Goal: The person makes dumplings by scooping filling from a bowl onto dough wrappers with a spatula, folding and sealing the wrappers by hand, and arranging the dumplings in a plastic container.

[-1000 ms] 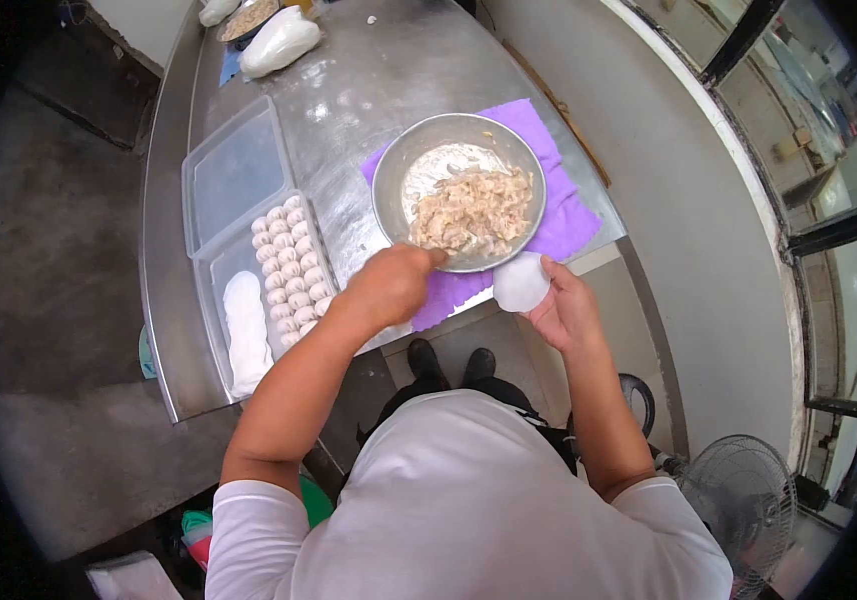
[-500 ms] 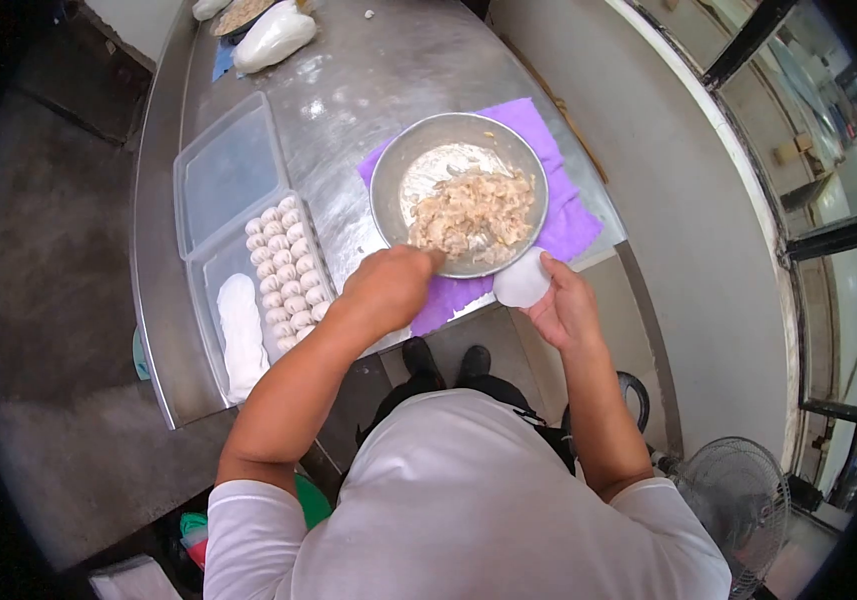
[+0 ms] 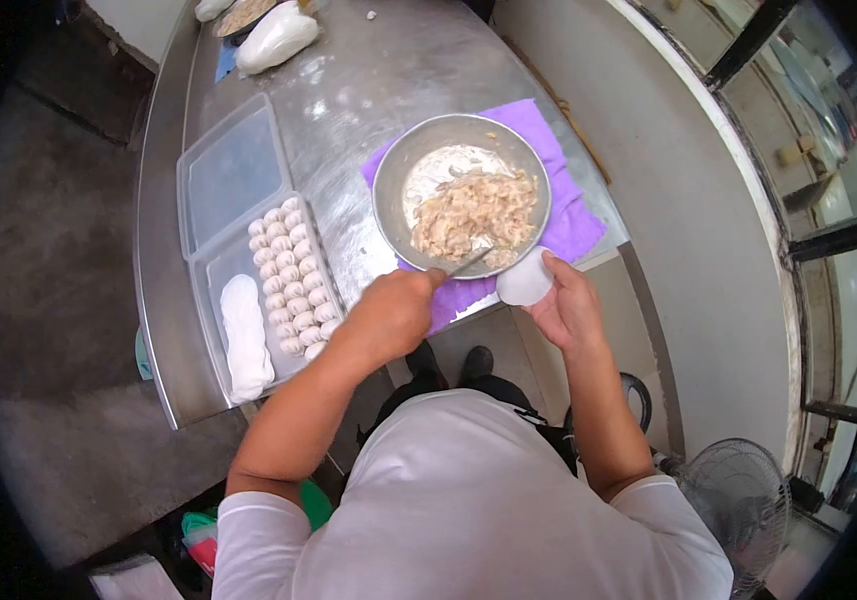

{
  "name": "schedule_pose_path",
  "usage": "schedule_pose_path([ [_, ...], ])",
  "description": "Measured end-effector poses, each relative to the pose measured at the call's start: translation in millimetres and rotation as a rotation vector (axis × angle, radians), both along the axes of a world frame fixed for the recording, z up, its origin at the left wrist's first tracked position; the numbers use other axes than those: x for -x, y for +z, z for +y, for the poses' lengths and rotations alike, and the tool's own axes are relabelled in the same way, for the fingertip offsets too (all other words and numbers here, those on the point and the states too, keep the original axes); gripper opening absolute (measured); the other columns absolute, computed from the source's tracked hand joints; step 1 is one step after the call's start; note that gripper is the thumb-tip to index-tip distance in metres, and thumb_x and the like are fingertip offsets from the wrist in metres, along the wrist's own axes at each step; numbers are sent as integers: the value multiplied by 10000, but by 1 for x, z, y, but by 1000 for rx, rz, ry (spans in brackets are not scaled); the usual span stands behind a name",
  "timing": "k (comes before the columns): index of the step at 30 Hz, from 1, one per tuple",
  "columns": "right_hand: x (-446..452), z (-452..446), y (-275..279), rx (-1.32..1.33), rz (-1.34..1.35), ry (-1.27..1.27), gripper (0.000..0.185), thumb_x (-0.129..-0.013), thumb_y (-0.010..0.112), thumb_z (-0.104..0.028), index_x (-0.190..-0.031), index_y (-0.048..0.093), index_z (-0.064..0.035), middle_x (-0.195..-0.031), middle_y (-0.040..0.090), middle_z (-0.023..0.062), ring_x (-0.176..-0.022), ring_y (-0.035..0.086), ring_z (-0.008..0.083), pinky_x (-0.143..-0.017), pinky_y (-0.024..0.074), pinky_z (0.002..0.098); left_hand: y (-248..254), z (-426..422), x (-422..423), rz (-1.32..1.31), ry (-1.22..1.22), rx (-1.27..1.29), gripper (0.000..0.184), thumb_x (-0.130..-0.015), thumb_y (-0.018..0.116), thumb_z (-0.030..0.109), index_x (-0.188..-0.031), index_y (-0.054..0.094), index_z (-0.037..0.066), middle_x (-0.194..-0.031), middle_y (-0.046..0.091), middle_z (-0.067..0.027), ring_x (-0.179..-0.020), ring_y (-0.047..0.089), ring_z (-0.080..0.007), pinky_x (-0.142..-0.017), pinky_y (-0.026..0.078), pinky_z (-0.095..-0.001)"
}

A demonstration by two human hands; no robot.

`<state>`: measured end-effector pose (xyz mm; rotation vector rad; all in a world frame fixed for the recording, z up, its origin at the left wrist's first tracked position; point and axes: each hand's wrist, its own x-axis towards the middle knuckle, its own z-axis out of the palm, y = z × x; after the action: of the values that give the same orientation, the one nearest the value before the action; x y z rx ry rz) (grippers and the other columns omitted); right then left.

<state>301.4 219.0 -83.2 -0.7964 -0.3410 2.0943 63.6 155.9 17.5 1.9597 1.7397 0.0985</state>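
My left hand (image 3: 396, 312) is closed around a thin metal spatula-like utensil (image 3: 471, 262). Its shaft reaches over the near rim of a steel bowl (image 3: 385, 190), and a lump of filling sits at its far end. Inside the bowl lies pale, chunky minced filling (image 3: 474, 205). Just off the bowl's near right rim, my right hand (image 3: 571, 310) holds a round white dumpling wrapper (image 3: 526, 280) between thumb and fingers. The utensil's tip is mostly hidden in the filling.
The bowl stands on a purple cloth (image 3: 571, 215) on a steel table (image 3: 349, 100). To the left, a plastic container (image 3: 211, 275) with its lid (image 3: 234, 180) holds rows of pleated dumplings (image 3: 294, 265) and a long white stack (image 3: 246, 340). A fan (image 3: 734, 510) stands at lower right.
My left hand has moved slightly down, and the utensil's shaft now shows with filling at its tip near the bowl's rim. My right hand stays nearly still with the wrapper.
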Motion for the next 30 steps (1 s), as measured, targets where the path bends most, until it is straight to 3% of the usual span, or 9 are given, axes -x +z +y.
schedule_pose_path([
  [2,0,1,5,-14,6,-10,461,-1069,415,-226,-1411,422,82,-1379,568,222,-1263,586,351,-1080,470,518,-10,-6,-10,-237,31,-73,394,-851,532,-25,-1215,671,26,-939,682,-290,-914,670,-436,-789,526,-502],
  [5,-1,3,13,53,-16,-63,453,-1071,401,-216,-1402,423,93,-1372,568,235,-1262,584,360,-1084,469,524,-22,-25,-27,-254,24,-187,388,-871,546,-23,-1238,659,31,-917,676,-264,-873,661,-442,-771,525,-501],
  [10,-10,1,15,62,-16,-97,422,-1061,434,-208,-1339,479,107,-1309,606,238,-1217,612,356,-1051,485,510,2,-24,-20,-96,1,-128,419,-866,612,8,-1273,661,93,-914,652,-186,-848,650,-411,-741,524,-485],
  [14,-19,0,9,49,-11,3,423,-1065,433,-217,-1341,482,100,-1314,608,228,-1213,617,341,-1060,478,501,4,-12,-22,-91,-113,-222,398,-854,634,46,-1242,686,122,-940,668,-172,-841,664,-390,-741,531,-475],
  [21,-28,-4,6,84,100,33,423,-1071,436,-245,-1358,479,63,-1322,613,203,-1209,622,326,-1055,489,481,27,-17,-11,-18,-198,-171,364,-864,639,66,-1218,700,128,-931,675,-156,-841,672,-373,-730,533,-467],
  [27,-30,-5,-7,107,31,-25,407,-1056,470,-230,-1324,514,73,-1279,635,202,-1175,637,329,-1035,494,479,21,1,-3,-124,-113,-168,344,-861,628,41,-1188,717,94,-962,699,-210,-889,677,-400,-781,530,-480],
  [30,-28,-2,-14,88,2,-31,394,-1053,478,-221,-1307,530,76,-1264,641,205,-1162,644,328,-1023,502,478,-15,19,-2,-82,-49,-202,343,-860,601,26,-1178,722,76,-967,703,-239,-923,679,-408,-806,528,-483],
])
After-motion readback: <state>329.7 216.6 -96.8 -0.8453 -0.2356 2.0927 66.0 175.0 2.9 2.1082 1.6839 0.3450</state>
